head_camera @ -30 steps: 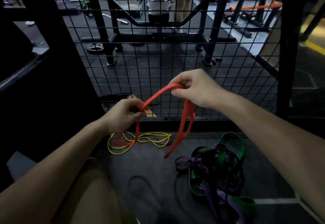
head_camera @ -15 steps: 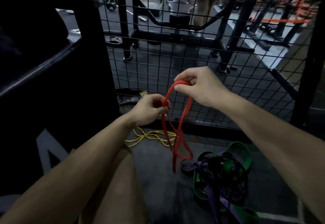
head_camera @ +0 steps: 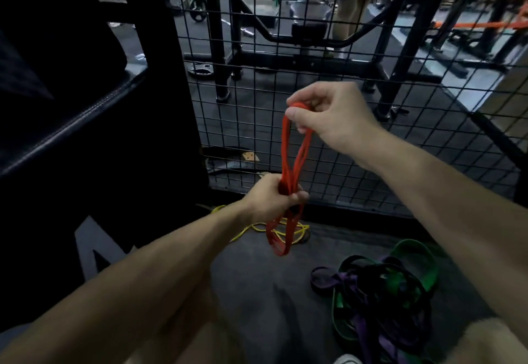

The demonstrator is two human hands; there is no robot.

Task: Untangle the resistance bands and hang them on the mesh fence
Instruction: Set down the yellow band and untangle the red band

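Right hand pinches red band high (left hand grips lower).

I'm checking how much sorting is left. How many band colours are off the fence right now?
4: the red band held between both hands, the yellow band on the floor beneath it, and green and purple tangled at right; dark strands there may be another.

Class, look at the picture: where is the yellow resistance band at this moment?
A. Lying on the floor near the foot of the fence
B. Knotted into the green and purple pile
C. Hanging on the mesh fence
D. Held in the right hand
A: the yellow band lies on the floor at the foot of the mesh fence, while both hands hold only the red band.
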